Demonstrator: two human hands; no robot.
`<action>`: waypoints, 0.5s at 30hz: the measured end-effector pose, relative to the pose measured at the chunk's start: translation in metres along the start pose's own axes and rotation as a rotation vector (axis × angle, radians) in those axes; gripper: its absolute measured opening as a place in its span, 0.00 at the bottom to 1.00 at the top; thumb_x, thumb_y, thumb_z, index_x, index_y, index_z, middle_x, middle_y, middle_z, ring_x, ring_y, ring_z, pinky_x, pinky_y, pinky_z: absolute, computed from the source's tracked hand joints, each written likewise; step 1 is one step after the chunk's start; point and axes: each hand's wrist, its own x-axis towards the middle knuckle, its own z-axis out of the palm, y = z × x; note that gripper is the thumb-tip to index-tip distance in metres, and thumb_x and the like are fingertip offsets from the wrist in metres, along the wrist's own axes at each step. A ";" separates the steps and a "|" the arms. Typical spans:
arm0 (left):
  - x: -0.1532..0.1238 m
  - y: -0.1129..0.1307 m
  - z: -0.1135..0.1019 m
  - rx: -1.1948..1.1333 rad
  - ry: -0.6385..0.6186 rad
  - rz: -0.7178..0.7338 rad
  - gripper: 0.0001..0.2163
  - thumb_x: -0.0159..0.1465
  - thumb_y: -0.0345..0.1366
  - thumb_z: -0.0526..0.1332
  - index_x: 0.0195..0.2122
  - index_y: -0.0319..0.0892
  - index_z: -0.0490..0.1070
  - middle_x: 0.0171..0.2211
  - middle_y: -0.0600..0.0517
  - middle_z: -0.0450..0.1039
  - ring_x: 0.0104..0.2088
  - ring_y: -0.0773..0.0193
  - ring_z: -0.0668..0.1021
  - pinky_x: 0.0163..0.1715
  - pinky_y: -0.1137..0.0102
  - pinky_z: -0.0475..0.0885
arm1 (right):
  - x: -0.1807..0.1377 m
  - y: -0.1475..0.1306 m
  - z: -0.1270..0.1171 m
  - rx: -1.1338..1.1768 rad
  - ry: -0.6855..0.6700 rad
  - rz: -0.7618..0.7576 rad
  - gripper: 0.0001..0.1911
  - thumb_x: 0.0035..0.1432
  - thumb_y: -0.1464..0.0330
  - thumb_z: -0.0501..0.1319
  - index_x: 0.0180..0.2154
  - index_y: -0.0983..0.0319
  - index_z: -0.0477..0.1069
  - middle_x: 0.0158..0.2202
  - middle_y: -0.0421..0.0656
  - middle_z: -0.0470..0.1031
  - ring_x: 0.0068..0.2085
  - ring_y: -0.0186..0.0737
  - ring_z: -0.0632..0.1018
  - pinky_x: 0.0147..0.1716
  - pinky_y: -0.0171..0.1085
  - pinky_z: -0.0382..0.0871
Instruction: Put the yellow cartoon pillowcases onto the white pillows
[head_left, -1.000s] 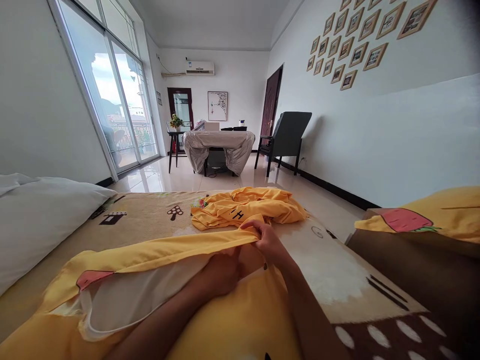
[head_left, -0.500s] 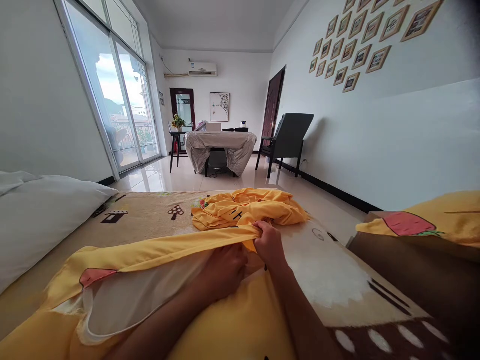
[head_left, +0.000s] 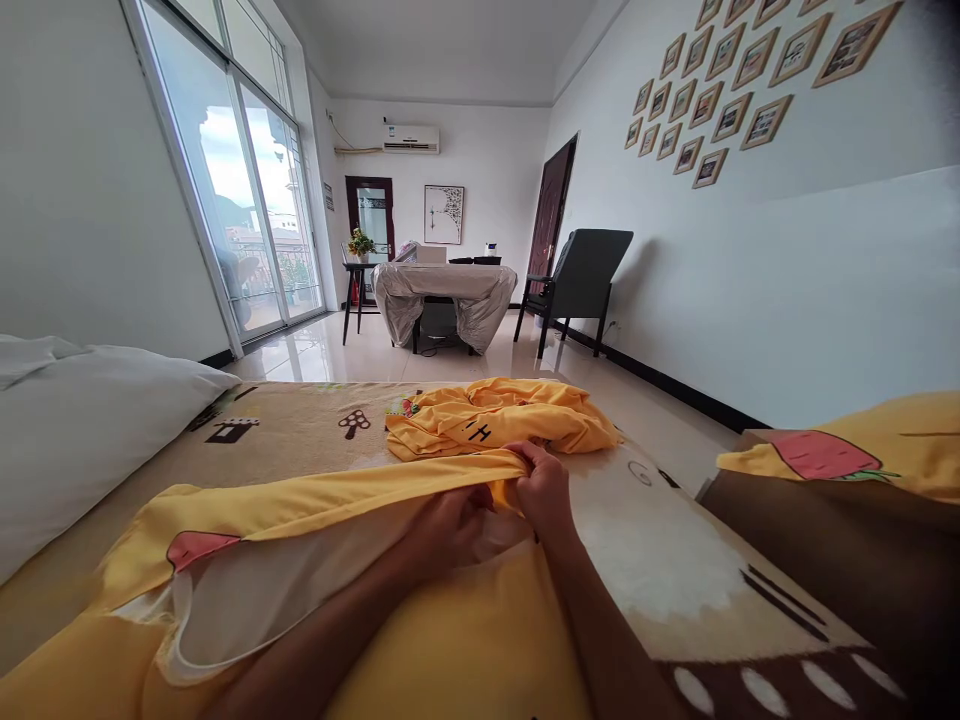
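Pinching yellow pillowcase edge: R hand, fingers clamped on fabric. L hand inside opening, on white pillow; grip can't tell.

a covered table stands on the glossy tiled floor. left of the table, daylight fills tall sliding glass doors. right of it sits a dark armchair, and above it an air conditioner.
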 end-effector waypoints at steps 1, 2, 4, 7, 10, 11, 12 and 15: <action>0.001 -0.001 0.000 -0.003 -0.005 -0.017 0.11 0.59 0.28 0.53 0.41 0.39 0.70 0.40 0.49 0.74 0.40 0.64 0.74 0.44 0.70 0.69 | 0.000 0.000 0.000 0.001 -0.012 0.001 0.25 0.34 0.74 0.48 0.36 0.63 0.75 0.35 0.44 0.79 0.37 0.43 0.77 0.39 0.35 0.68; 0.001 0.000 0.000 0.005 -0.013 -0.042 0.12 0.58 0.27 0.53 0.41 0.39 0.69 0.40 0.49 0.74 0.41 0.64 0.74 0.44 0.70 0.69 | 0.001 0.000 0.001 0.002 -0.021 0.001 0.26 0.34 0.74 0.48 0.36 0.63 0.75 0.35 0.45 0.79 0.37 0.43 0.77 0.39 0.35 0.68; 0.002 0.003 0.000 0.049 -0.023 -0.114 0.14 0.56 0.24 0.54 0.42 0.38 0.69 0.41 0.49 0.74 0.41 0.63 0.74 0.45 0.70 0.69 | 0.001 0.000 0.001 -0.008 -0.034 0.001 0.26 0.34 0.73 0.48 0.37 0.64 0.74 0.36 0.45 0.79 0.38 0.43 0.76 0.39 0.34 0.67; 0.003 0.007 0.000 0.148 -0.033 -0.233 0.14 0.56 0.25 0.55 0.42 0.39 0.70 0.41 0.49 0.75 0.40 0.63 0.75 0.43 0.69 0.70 | 0.002 0.000 0.001 -0.055 -0.054 0.019 0.23 0.35 0.73 0.48 0.35 0.64 0.73 0.34 0.45 0.79 0.36 0.42 0.76 0.37 0.33 0.65; 0.003 0.007 0.000 0.230 -0.078 -0.256 0.11 0.56 0.26 0.55 0.38 0.39 0.73 0.37 0.49 0.76 0.37 0.61 0.75 0.39 0.68 0.70 | 0.002 0.000 0.000 -0.123 -0.086 0.031 0.17 0.37 0.73 0.49 0.30 0.63 0.72 0.30 0.46 0.78 0.33 0.41 0.74 0.33 0.33 0.63; 0.003 0.006 0.000 0.235 -0.081 -0.232 0.10 0.56 0.26 0.56 0.37 0.39 0.74 0.36 0.49 0.76 0.37 0.60 0.75 0.39 0.68 0.70 | 0.002 0.001 0.000 -0.144 -0.097 0.028 0.16 0.38 0.73 0.49 0.28 0.63 0.72 0.29 0.46 0.77 0.32 0.41 0.74 0.32 0.33 0.62; 0.003 0.005 0.000 0.229 -0.071 -0.202 0.10 0.57 0.26 0.56 0.37 0.39 0.74 0.37 0.49 0.77 0.38 0.60 0.75 0.41 0.68 0.70 | 0.003 0.001 0.000 -0.159 -0.107 0.023 0.15 0.38 0.73 0.49 0.27 0.63 0.71 0.29 0.46 0.77 0.32 0.41 0.74 0.31 0.33 0.61; -0.001 0.005 -0.002 0.175 -0.024 -0.038 0.11 0.61 0.27 0.55 0.41 0.42 0.74 0.41 0.50 0.76 0.43 0.62 0.75 0.46 0.69 0.68 | 0.004 0.004 0.000 -0.149 -0.141 0.011 0.14 0.38 0.73 0.49 0.27 0.63 0.71 0.30 0.46 0.77 0.33 0.41 0.74 0.33 0.33 0.61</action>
